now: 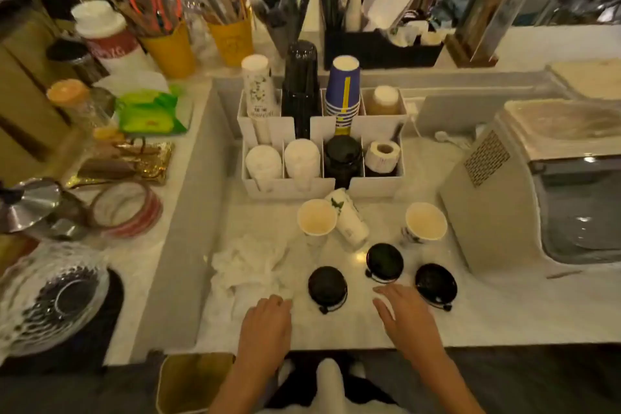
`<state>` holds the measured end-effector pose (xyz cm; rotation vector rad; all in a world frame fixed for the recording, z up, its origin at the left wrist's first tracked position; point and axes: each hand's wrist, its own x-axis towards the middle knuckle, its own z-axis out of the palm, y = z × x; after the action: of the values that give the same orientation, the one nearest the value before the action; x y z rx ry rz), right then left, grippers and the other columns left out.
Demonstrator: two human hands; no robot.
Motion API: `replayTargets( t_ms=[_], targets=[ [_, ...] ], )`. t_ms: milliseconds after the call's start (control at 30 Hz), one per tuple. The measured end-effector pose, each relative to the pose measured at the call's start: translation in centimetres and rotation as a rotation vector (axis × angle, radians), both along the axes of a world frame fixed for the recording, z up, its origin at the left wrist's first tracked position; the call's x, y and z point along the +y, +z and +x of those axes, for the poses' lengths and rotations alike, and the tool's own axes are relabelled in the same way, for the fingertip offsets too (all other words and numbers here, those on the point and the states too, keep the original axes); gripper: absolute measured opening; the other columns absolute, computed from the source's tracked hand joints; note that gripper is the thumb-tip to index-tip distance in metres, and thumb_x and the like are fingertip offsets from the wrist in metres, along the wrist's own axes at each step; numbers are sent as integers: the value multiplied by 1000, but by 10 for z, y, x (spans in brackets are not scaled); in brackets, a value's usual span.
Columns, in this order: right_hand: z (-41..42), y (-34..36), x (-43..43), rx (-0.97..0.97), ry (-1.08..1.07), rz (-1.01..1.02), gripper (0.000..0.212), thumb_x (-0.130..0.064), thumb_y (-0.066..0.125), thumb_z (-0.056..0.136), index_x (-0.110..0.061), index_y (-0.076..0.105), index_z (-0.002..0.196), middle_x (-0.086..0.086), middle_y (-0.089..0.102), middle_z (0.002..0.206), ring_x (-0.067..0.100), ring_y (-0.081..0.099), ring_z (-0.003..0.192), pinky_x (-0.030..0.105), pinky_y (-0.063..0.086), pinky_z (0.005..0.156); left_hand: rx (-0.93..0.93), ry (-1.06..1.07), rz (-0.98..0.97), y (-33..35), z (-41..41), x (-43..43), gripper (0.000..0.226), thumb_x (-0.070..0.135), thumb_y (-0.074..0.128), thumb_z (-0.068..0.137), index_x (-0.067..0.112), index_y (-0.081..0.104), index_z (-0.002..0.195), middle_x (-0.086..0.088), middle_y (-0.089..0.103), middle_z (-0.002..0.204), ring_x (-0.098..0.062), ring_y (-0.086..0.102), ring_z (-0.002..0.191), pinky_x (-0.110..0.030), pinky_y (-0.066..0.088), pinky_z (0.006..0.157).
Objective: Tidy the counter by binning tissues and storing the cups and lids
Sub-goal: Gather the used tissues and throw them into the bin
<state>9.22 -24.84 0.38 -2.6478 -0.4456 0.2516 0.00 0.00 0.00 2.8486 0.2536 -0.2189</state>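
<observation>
Crumpled white tissues [250, 264] lie at the left of the white counter. Two paper cups stand upright, one [316, 219] in the middle and one [425, 223] to the right, and a third cup [349, 220] lies tipped over between them. Three black lids [327, 286] [384, 262] [436, 284] rest in front of the cups. My left hand [265, 329] hovers near the counter's front edge, fingers apart, just below the tissues. My right hand [403, 316] is spread flat between the lids, holding nothing.
A white organiser [289, 186] behind the cups holds stacked cups, white lids, black lids and a label roll. A white machine [524, 185] stands at the right. A gold-lined bin [193, 383] sits on the floor, front left. Bottles, wipes and glassware crowd the left ledge.
</observation>
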Motion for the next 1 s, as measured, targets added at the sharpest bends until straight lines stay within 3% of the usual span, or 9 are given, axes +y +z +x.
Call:
replayTargets(
  t_ms=[200, 333, 433, 500, 567, 733, 900, 1000],
  targets=[
    [-24, -46, 20, 182, 25, -128, 45, -36, 53, 95, -20, 49, 137, 14, 43, 148, 33, 37, 138, 44, 39, 109, 121, 51, -97, -34, -14, 4, 35, 22, 40, 102, 20, 49, 136, -3, 53, 134, -19, 51, 113, -30, 44, 93],
    [-32, -67, 28, 274, 66, -347, 60, -44, 48, 94, -29, 27, 147, 7, 21, 159, 28, 20, 145, 43, 30, 114, 211, -22, -28, -50, -13, 9, 33, 25, 43, 100, 20, 47, 132, -5, 47, 137, -21, 45, 121, -31, 41, 95],
    [-38, -73, 30, 258, 41, -384, 63, -48, 51, 91, -33, 25, 146, 3, 20, 160, 27, 20, 145, 44, 30, 112, 243, -14, 46, -56, -11, 6, 32, 29, 56, 92, 20, 54, 123, -6, 53, 131, -24, 52, 115, -35, 45, 90],
    [-37, -74, 28, 262, 38, -374, 64, -50, 53, 89, -35, 27, 145, 2, 21, 159, 27, 20, 145, 45, 30, 112, 245, -39, 57, -54, -5, 5, 38, 33, 80, 70, 21, 68, 104, -6, 67, 109, -23, 65, 93, -34, 55, 73],
    [-30, -74, 25, 269, 49, -373, 63, -52, 55, 86, -38, 30, 142, 1, 24, 156, 28, 23, 142, 44, 31, 110, 227, -56, 66, -55, 2, 3, 41, 34, 88, 55, 22, 73, 92, -4, 72, 96, -21, 68, 79, -32, 56, 63],
    [-1, -70, 18, 308, 129, -263, 47, -39, 57, 89, -38, 43, 133, 2, 34, 147, 26, 32, 133, 39, 35, 108, 114, -49, 63, -61, 18, -1, 38, 26, 66, 83, 20, 60, 120, -8, 58, 129, -27, 58, 110, -37, 49, 87],
    [21, -69, 8, 343, 216, -201, 41, -34, 57, 89, -40, 48, 128, 3, 36, 144, 26, 38, 128, 38, 40, 105, 165, 45, -34, -57, 19, -8, 51, 18, 90, 53, 21, 73, 100, -8, 70, 105, -25, 68, 89, -34, 58, 68],
    [32, -73, 4, 361, 267, -184, 40, -31, 57, 90, -40, 48, 128, 3, 36, 142, 25, 38, 129, 34, 38, 105, 139, 76, -110, -62, 16, -10, 57, 16, 89, 57, 18, 69, 110, -10, 67, 113, -27, 66, 97, -35, 57, 77]
  ],
)
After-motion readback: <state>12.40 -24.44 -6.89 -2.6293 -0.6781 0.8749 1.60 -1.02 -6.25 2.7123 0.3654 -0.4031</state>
